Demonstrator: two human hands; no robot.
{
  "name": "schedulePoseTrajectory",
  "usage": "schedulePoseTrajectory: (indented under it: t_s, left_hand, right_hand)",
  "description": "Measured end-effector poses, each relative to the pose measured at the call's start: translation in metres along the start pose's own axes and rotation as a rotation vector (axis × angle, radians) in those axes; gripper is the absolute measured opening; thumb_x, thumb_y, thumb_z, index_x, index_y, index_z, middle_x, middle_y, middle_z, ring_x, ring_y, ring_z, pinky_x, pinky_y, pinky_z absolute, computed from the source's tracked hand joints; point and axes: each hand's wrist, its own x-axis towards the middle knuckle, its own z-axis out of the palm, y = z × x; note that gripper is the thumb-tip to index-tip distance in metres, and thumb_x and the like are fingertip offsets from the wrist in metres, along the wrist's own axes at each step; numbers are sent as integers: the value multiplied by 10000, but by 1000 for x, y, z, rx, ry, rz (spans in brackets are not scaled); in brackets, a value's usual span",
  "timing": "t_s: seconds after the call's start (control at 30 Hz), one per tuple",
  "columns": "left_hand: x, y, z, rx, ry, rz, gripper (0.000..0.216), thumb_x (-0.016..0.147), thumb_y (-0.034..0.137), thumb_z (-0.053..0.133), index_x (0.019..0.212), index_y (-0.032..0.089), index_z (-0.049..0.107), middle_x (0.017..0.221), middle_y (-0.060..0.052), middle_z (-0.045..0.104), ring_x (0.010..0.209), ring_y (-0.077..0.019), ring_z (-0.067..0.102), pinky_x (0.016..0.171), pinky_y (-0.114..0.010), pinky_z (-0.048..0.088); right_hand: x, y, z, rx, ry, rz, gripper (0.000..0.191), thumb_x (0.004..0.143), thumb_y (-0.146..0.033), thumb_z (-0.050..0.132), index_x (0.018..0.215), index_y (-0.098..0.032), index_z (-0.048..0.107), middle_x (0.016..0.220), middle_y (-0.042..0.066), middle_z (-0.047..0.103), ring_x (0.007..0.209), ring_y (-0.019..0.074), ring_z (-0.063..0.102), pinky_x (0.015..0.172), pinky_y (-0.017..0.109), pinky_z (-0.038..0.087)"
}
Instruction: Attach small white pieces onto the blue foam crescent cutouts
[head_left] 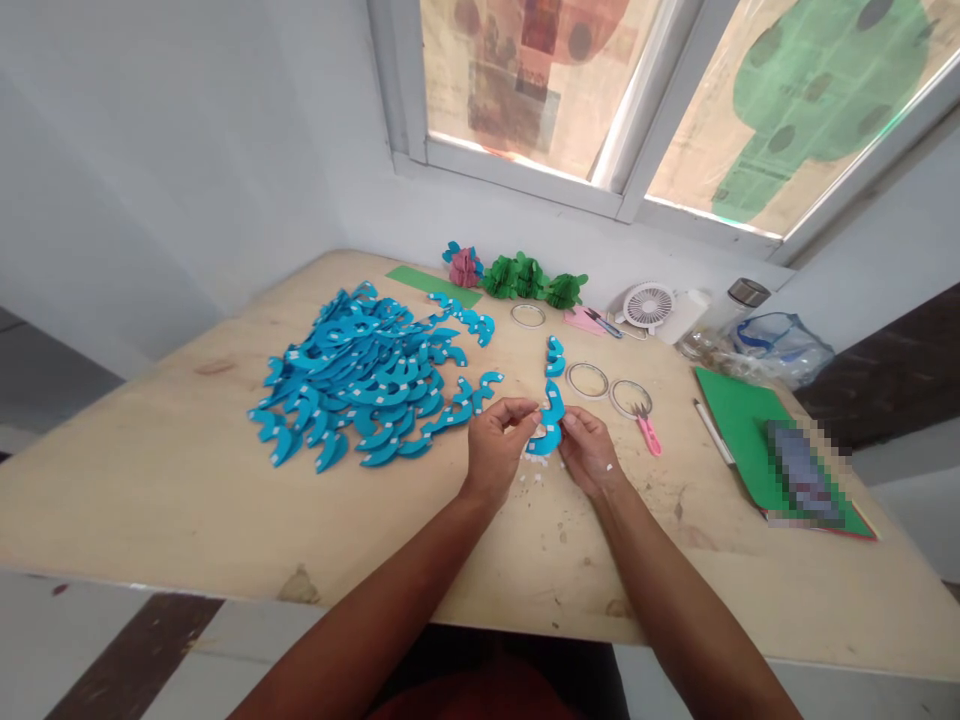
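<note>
A curvy blue paper cutout [553, 402] is held upright between my hands, low over the table. My right hand [589, 450] grips its right edge with thumb and fingers. At its left side, my left hand [496, 445] is closed in a pinch; what sits between the fingertips is too small to make out. Tiny white scraps [534, 478] lie on the wood below, and a white bit clings to my right wrist. Just beyond is another blue cutout [555, 357] with white squares on it.
Left of my hands spreads a big heap of blue cutouts [360, 370]. Green paper flowers [529, 275] stand by the wall. Tape rolls [587, 380], pink-handled snips [649, 432], a small fan [649, 306], a bottle [739, 300] and green sheets [750, 430] are to the right.
</note>
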Motion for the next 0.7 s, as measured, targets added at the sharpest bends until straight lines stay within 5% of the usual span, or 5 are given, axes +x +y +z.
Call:
schedulePoseTrajectory:
  t_s: [0.7]
  left_hand:
    - [-1, 3, -1, 200, -45, 95, 111, 603, 171, 676, 700, 199, 720, 738, -32, 699, 718, -177, 614, 714, -287, 462]
  right_hand:
    - [0, 0, 1, -25, 140, -22, 182, 614, -330, 744, 661, -172, 669, 590, -11, 649, 520, 116, 541, 549, 257, 440]
